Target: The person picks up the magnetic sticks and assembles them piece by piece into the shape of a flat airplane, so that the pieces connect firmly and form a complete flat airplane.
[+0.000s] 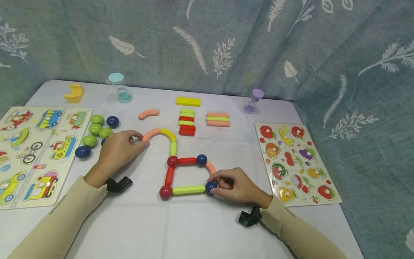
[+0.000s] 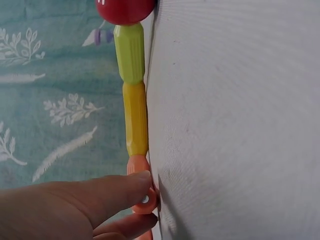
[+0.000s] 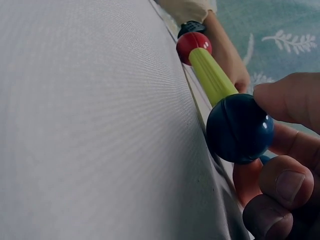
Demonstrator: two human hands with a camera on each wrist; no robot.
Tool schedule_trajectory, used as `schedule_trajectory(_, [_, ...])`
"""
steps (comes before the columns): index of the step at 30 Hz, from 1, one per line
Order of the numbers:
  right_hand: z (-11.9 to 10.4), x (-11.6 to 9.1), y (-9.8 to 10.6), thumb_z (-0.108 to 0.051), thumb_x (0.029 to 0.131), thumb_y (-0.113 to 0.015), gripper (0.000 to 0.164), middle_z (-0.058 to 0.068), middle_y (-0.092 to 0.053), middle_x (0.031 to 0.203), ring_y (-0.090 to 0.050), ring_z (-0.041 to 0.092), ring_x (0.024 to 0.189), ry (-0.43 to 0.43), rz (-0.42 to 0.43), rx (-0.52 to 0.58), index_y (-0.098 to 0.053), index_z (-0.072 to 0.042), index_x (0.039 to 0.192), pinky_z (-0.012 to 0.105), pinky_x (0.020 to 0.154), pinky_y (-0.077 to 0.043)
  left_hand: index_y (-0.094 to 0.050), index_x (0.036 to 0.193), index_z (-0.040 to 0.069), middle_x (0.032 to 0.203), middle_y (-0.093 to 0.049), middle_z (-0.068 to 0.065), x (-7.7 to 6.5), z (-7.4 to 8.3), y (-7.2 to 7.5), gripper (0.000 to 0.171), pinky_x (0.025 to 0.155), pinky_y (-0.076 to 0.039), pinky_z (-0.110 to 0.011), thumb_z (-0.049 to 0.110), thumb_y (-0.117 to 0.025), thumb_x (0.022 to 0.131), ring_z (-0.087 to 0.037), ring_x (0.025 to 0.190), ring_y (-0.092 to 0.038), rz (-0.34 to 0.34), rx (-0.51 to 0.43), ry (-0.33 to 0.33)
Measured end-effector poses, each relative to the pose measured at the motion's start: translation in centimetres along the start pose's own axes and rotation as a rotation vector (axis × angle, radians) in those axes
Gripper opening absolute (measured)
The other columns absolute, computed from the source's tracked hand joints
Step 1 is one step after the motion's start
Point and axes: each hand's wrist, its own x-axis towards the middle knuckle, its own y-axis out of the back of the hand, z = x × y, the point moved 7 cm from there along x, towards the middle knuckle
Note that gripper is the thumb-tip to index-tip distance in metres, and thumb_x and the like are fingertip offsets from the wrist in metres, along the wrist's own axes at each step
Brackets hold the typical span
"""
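Note:
Magnetic rods and balls lie joined on the table. My left hand (image 1: 118,149) pinches the free end of a pink curved rod (image 1: 151,133), whose white end dot shows in the left wrist view. A yellow curved rod (image 1: 169,134) and a short green rod (image 1: 173,148) link it to a red ball (image 1: 173,161). Below, red rods, a second red ball (image 1: 166,192) and a long green rod (image 1: 189,190) form a frame. Thumb and fingers of my right hand (image 1: 237,185) grip the blue ball (image 3: 240,128) at its lower right corner. Another pink curved rod (image 1: 211,168) runs from there to the upper blue ball (image 1: 202,160).
Behind lie short red and green rods (image 1: 187,127), pink and green rods (image 1: 218,119), a loose pink curved rod (image 1: 148,114) and a yellow block (image 1: 188,101). Green balls (image 1: 95,129) sit left. Puzzle boards (image 1: 258,126) flank both sides; two sandglasses (image 1: 124,94) stand at the back.

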Motion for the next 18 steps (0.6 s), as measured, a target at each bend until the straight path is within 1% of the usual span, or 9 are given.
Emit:
schedule_trajectory(4, [0.0,0.0,-0.1,-0.028,0.084,-0.071,0.023,-0.010,-0.039,0.057,-0.039,0.005,0.051,-0.003,-0.012,0.015,-0.066,-0.023,0.106,0.022,0.048,-0.033,-0.068,0.102,0.007,0.058,-0.050,-0.004,0.0,0.1,0.1,0.037,0.044,-0.031,-0.033,0.036,-0.072,0.080,-0.020,0.051,-0.045,-0.012,0.011,0.004])
schedule_trajectory(7, [0.0,-0.1,-0.1,-0.027,0.084,-0.071,0.022,-0.010,-0.038,0.057,-0.039,0.005,0.051,-0.004,-0.016,0.019,-0.066,-0.024,0.105,0.023,0.048,-0.032,-0.068,0.103,0.009,0.059,-0.051,-0.003,0.4,0.9,0.4,0.037,0.045,-0.031,-0.033,0.038,-0.071,0.081,-0.020,0.052,-0.044,-0.002,0.047,-0.025])
schedule_trajectory(9, [-0.1,-0.1,-0.1,-0.027,0.084,-0.071,0.022,-0.010,-0.038,0.056,-0.039,0.006,0.051,-0.004,-0.015,0.017,-0.066,-0.024,0.105,0.023,0.048,-0.032,-0.068,0.104,0.011,0.059,-0.050,-0.003,1.0,2.0,0.4,0.035,0.045,-0.031,-0.033,0.039,-0.070,0.082,-0.020,0.051,-0.043,-0.002,0.061,-0.077])
schedule_trajectory(11, [-0.1,-0.1,0.0,-0.028,0.084,-0.071,0.022,-0.010,-0.038,0.056,-0.038,0.006,0.051,-0.002,-0.013,0.012,-0.066,-0.024,0.105,0.023,0.048,-0.032,-0.069,0.104,0.014,0.059,-0.049,-0.002,1.9,3.7,0.2,0.031,0.047,-0.031,-0.033,0.038,-0.069,0.084,-0.019,0.052,-0.042,-0.018,0.064,-0.155])
schedule_trajectory(12, [-0.1,-0.1,0.0,-0.028,0.084,-0.071,0.022,-0.010,-0.038,0.056,-0.038,0.005,0.051,-0.002,-0.011,0.011,-0.066,-0.024,0.105,0.023,0.048,-0.032,-0.069,0.104,0.016,0.059,-0.048,-0.002,2.4,4.6,-0.1,0.029,0.048,-0.031,-0.033,0.036,-0.069,0.084,-0.019,0.052,-0.041,-0.037,0.055,-0.195])
schedule_trajectory(14, [0.0,-0.1,0.1,-0.028,0.084,-0.070,0.021,-0.010,-0.037,0.056,-0.038,0.005,0.051,0.000,-0.007,0.008,-0.066,-0.024,0.105,0.023,0.048,-0.032,-0.070,0.102,0.018,0.059,-0.047,-0.001,3.6,6.3,-1.0,0.024,0.049,-0.031,-0.032,0.033,-0.070,0.084,-0.018,0.052,-0.041,-0.076,0.023,-0.268])
schedule_trajectory(15, [0.0,-0.1,0.1,-0.028,0.084,-0.070,0.021,-0.010,-0.037,0.056,-0.038,0.005,0.051,0.002,-0.007,0.008,-0.066,-0.024,0.105,0.022,0.048,-0.031,-0.071,0.102,0.019,0.059,-0.047,0.000,4.2,6.9,-1.5,0.022,0.049,-0.032,-0.032,0.031,-0.071,0.083,-0.017,0.052,-0.041,-0.099,0.009,-0.293])
schedule_trajectory(17, [-0.1,0.0,0.0,-0.027,0.084,-0.070,0.021,-0.009,-0.036,0.056,-0.037,0.005,0.051,0.002,-0.008,0.009,-0.066,-0.024,0.105,0.022,0.049,-0.031,-0.071,0.099,0.021,0.058,-0.045,0.000,5.4,7.6,-2.7,0.019,0.048,-0.030,-0.031,0.030,-0.072,0.082,-0.017,0.051,-0.039,-0.133,-0.013,-0.324])
schedule_trajectory(18, [0.0,0.0,-0.1,-0.027,0.084,-0.070,0.021,-0.009,-0.036,0.056,-0.037,0.005,0.051,0.002,-0.010,0.009,-0.066,-0.024,0.105,0.022,0.049,-0.031,-0.071,0.098,0.021,0.058,-0.044,0.000,5.9,7.8,-3.2,0.019,0.047,-0.029,-0.031,0.030,-0.073,0.081,-0.017,0.050,-0.039,-0.146,-0.022,-0.329])
